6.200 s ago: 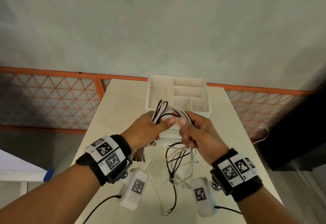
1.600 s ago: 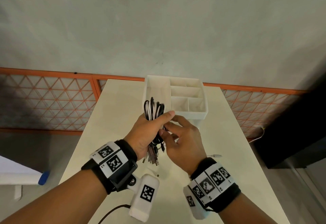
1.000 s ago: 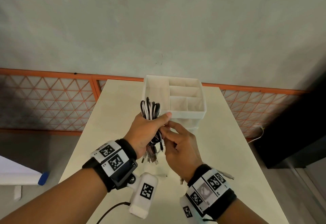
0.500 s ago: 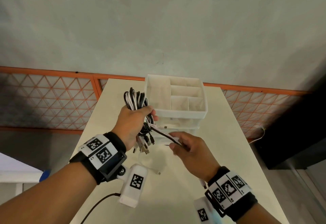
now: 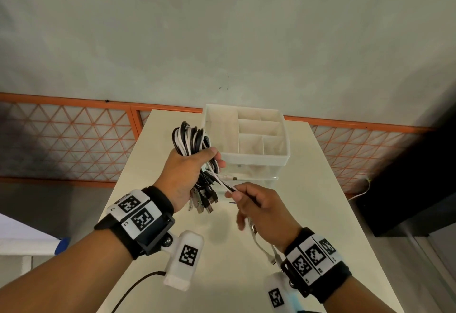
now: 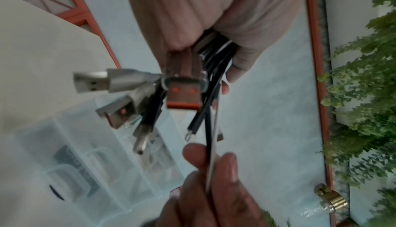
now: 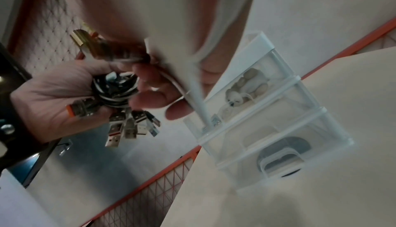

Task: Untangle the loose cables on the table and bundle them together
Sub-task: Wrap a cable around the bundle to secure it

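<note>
Black and white cables (image 5: 191, 140), folded into a bundle, sit in my left hand (image 5: 183, 173), fingers and thumb wrapped tight around the middle, above the table (image 5: 320, 214). Loops stand above my fist; USB plugs (image 6: 182, 90) hang below it. My right hand (image 5: 261, 211) pinches two strands (image 6: 211, 149), one black, one white, between thumb and forefinger, just beside the bundle. A white organiser (image 5: 256, 159) stands behind.

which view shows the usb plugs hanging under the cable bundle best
The left wrist view: the USB plugs fill the middle, large enough to show an orange insert. The right wrist view shows the USB plugs fanned below the left hand, smaller and blurred. The head view shows them tiny under the fist.
</note>
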A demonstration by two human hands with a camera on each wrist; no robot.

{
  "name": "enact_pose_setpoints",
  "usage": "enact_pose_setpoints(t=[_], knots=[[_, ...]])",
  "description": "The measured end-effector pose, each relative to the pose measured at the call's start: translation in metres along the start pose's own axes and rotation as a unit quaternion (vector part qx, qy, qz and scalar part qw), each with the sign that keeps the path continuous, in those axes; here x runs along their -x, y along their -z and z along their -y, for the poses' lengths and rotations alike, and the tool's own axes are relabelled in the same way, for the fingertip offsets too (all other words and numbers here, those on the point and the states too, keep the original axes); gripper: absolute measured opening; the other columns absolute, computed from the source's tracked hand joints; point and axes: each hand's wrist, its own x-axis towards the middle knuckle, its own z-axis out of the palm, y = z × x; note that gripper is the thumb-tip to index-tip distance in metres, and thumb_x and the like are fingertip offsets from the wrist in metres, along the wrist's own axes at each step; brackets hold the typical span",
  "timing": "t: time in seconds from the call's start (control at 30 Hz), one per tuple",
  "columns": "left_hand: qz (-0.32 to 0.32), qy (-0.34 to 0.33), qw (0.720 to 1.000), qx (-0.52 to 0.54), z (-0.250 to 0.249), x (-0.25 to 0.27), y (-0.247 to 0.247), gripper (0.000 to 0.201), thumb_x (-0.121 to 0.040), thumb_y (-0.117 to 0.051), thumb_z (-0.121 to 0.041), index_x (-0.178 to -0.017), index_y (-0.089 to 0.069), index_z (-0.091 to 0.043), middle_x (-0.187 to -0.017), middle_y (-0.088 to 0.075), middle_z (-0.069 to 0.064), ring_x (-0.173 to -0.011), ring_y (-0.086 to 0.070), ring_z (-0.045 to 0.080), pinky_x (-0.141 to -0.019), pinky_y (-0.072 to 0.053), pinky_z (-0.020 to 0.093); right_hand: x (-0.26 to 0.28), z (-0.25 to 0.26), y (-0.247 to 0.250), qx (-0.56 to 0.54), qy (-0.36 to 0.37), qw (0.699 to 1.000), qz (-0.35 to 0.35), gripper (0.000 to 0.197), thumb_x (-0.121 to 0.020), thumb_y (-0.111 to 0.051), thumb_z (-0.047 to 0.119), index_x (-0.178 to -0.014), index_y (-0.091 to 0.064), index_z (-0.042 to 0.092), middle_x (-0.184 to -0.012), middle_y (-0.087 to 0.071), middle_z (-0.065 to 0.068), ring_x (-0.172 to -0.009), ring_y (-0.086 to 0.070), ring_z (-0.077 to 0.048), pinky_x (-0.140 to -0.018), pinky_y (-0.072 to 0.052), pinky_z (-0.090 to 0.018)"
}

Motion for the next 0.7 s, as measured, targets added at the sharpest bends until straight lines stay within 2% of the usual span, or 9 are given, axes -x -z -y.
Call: enact_pose_setpoints(t=[0.07, 0.13, 0.2, 0.3, 0.4, 0.47, 0.53, 0.63, 0.7], knots=[[0.002, 0.013, 1.0, 0.026, -0.003, 0.001, 0.003, 0.02, -0.093, -0.062, -0.006, -0.076, -0.07, -0.002, -0.073, -0.071, 0.015, -0.079, -0.065, 0.032, -0.075, -0.055, 0.038, 0.002, -0.003, 0.003, -0.025, -0.022, 0.999, 0.003, 0.025, -0.104, -0.053, 0.025, -0.097, -0.076, 0.027, -0.063, -0.046, -0.003, -0.05, -0.051, -0.016, -0.055, -0.044, -0.027], [0.037, 0.033, 0.997, 0.058, -0.006, 0.004, 0.005, 0.018, -0.093, -0.061, -0.005, -0.077, -0.068, -0.001, -0.073, -0.068, 0.015, -0.073, -0.065, 0.031, -0.07, -0.056, 0.035, 0.001, -0.007, 0.007, -0.019, -0.051, 0.998, 0.018, 0.026, -0.103, -0.054, 0.026, -0.096, -0.078, 0.026, -0.068, -0.044, -0.004, -0.051, -0.047, -0.014, -0.061, -0.046, -0.03], [0.112, 0.064, 0.99, 0.06, -0.007, 0.009, 0.006, 0.016, -0.092, -0.062, -0.006, -0.077, -0.066, -0.003, -0.073, -0.064, 0.015, -0.068, -0.063, 0.03, -0.069, -0.054, 0.036, -0.001, -0.007, 0.014, 0.007, -0.078, 0.997, 0.019, 0.022, -0.1, -0.061, 0.027, -0.096, -0.079, 0.017, -0.061, -0.049, 0.001, -0.053, -0.046, -0.015, -0.061, -0.044, -0.028], [0.205, 0.084, 0.968, -0.12, -0.003, 0.012, 0.003, 0.016, -0.089, -0.068, -0.011, -0.078, -0.069, 0.001, -0.075, -0.067, 0.019, -0.068, -0.064, 0.029, -0.071, -0.054, 0.038, -0.009, 0.003, 0.026, 0.048, -0.082, 0.995, -0.016, 0.015, -0.093, -0.071, 0.021, -0.087, -0.078, 0.009, -0.049, -0.054, 0.011, -0.048, -0.046, -0.009, -0.055, -0.04, -0.021], [0.174, 0.058, 0.95, -0.254, 0.009, 0.013, -0.01, 0.011, -0.084, -0.072, -0.013, -0.083, -0.071, -0.002, -0.073, -0.069, 0.006, -0.07, -0.065, 0.02, -0.076, -0.052, 0.037, -0.017, 0.02, 0.025, 0.099, -0.047, 0.993, -0.032, 0.014, -0.093, -0.07, 0.017, -0.08, -0.075, 0.014, -0.053, -0.062, 0.018, -0.048, -0.054, 0.003, -0.054, -0.039, -0.01], [0.173, 0.047, 0.951, -0.252, 0.015, 0.015, -0.016, 0.008, -0.082, -0.071, -0.01, -0.089, -0.07, -0.006, -0.074, -0.069, 0.003, -0.072, -0.065, 0.018, -0.076, -0.051, 0.037, -0.019, 0.028, 0.02, 0.14, -0.038, 0.989, -0.036, 0.019, -0.094, -0.066, 0.017, -0.076, -0.074, 0.02, -0.066, -0.07, 0.015, -0.059, -0.06, 0.002, -0.059, -0.043, -0.013], [0.195, 0.044, 0.953, -0.23, 0.021, 0.017, -0.02, 0.018, -0.079, -0.068, -0.009, -0.096, -0.07, -0.006, -0.084, -0.072, 0.012, -0.081, -0.07, 0.027, -0.079, -0.054, 0.041, -0.018, 0.033, 0.016, 0.143, -0.039, 0.988, -0.038, 0.023, -0.093, -0.061, 0.015, -0.074, -0.072, 0.019, -0.072, -0.073, 0.004, -0.063, -0.062, -0.004, -0.064, -0.047, -0.021], [0.181, 0.054, 0.965, -0.182, 0.024, 0.018, -0.022, 0.02, -0.086, -0.062, 0.002, -0.102, -0.07, -0.007, -0.081, -0.072, 0.011, -0.074, -0.069, 0.024, -0.069, -0.055, 0.036, -0.016, 0.036, 0.01, 0.079, -0.037, 0.995, -0.05, 0.018, -0.097, -0.055, 0.016, -0.095, -0.073, 0.014, -0.073, -0.071, -0.001, -0.056, -0.057, -0.004, -0.06, -0.045, -0.022], [0.131, 0.065, 0.979, -0.14, 0.025, 0.016, -0.023, 0.01, -0.089, -0.062, 0.001, -0.093, -0.069, -0.004, -0.075, -0.068, 0.011, -0.067, -0.066, 0.021, -0.065, -0.054, 0.035, -0.017, 0.037, 0.01, 0.042, -0.043, 0.994, -0.09, 0.021, -0.103, -0.051, 0.018, -0.113, -0.068, 0.015, -0.076, -0.069, 0.003, -0.058, -0.058, -0.006, -0.061, -0.047, -0.022]])
